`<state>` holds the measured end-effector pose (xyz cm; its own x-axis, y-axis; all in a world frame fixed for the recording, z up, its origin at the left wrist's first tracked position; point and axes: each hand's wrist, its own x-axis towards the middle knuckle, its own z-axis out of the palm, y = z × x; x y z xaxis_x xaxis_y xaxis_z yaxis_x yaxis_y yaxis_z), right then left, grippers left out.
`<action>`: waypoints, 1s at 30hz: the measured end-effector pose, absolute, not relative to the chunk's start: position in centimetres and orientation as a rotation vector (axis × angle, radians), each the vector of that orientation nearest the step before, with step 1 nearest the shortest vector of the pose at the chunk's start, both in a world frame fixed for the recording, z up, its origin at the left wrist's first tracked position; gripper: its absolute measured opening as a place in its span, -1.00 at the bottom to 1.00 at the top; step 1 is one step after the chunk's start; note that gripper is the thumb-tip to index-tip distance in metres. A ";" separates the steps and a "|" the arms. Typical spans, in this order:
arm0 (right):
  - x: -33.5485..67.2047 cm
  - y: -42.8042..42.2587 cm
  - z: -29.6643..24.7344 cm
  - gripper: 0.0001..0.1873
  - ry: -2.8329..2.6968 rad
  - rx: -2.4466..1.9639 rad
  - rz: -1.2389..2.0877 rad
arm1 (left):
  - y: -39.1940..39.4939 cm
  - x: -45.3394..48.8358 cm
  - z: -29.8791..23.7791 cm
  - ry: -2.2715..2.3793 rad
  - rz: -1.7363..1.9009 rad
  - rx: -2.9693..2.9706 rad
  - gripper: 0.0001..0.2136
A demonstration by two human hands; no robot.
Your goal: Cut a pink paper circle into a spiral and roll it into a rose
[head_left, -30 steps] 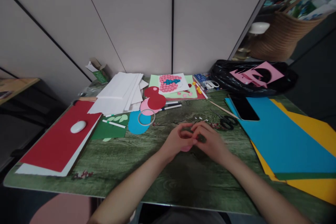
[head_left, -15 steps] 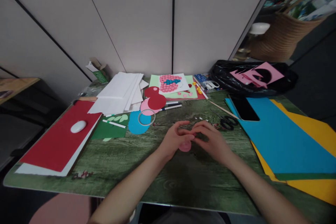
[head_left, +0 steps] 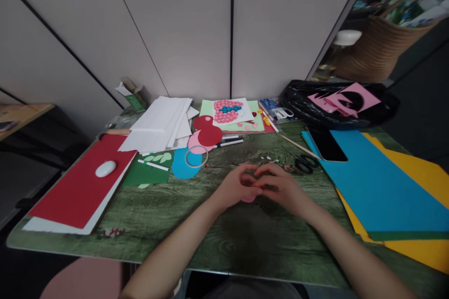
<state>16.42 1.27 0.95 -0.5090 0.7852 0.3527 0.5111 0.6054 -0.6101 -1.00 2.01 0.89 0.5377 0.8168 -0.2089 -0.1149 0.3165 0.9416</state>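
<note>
My left hand (head_left: 234,188) and my right hand (head_left: 282,188) meet fingertip to fingertip over the middle of the green wood-grain table (head_left: 196,238). A small pink paper circle (head_left: 249,198) pokes out beneath my left thumb, partly hidden by the fingers. My left thumb and fingers pinch it. The right fingertips are closed at its edge, where whatever they grip is covered. Black-handled scissors (head_left: 306,163) lie just beyond my right hand, with small paper scraps (head_left: 269,159) beside them.
Left are a blue paper circle (head_left: 182,171) under a tape ring (head_left: 188,162), green paper (head_left: 140,176), red sheets (head_left: 75,191) with a white oval object (head_left: 105,168), and white papers (head_left: 150,117). Blue sheets (head_left: 382,187) and a phone (head_left: 326,144) lie right; a pink-dotted picture (head_left: 228,111) lies behind.
My hands have turned slightly and their fingers are more curved. Less of the pink paper circle shows below them. The things on the table stay where they were.
</note>
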 end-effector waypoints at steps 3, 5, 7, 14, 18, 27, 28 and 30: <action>16.2 1.1 1.0 -0.98 -2.182 -1.044 0.574 | 1.9 -1.0 0.9 0.789 0.678 1.108 -0.51; 16.1 1.0 1.1 -0.93 -2.161 -1.066 0.574 | 1.8 -0.9 1.0 0.784 0.655 1.105 -0.50; 16.0 1.0 1.2 -0.88 -2.149 -1.079 0.575 | 1.8 -0.9 1.0 0.776 0.644 1.099 -0.49; 15.9 0.7 1.2 -0.80 -2.172 -1.103 0.526 | 1.5 -0.6 1.0 0.798 0.664 1.110 -0.49; 15.8 0.6 1.2 -0.82 -2.149 -1.102 0.484 | 1.4 -0.4 1.1 0.814 0.712 1.048 -0.50; 16.0 0.6 2.0 -0.93 -2.128 -1.099 0.504 | 1.6 -0.6 1.2 0.743 0.852 0.895 -0.54; 16.0 0.6 1.9 -0.91 -2.138 -1.086 0.511 | 1.6 -0.6 1.2 0.729 0.854 0.902 -0.54; 16.1 0.6 1.7 -0.85 -2.157 -1.057 0.534 | 1.6 -0.6 1.2 0.714 0.856 0.921 -0.56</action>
<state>16.06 0.60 1.70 -0.4492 0.8057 0.3860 0.5325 0.5884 -0.6084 -0.63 1.56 1.16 0.4799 0.8626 -0.1601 -0.3121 0.3384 0.8877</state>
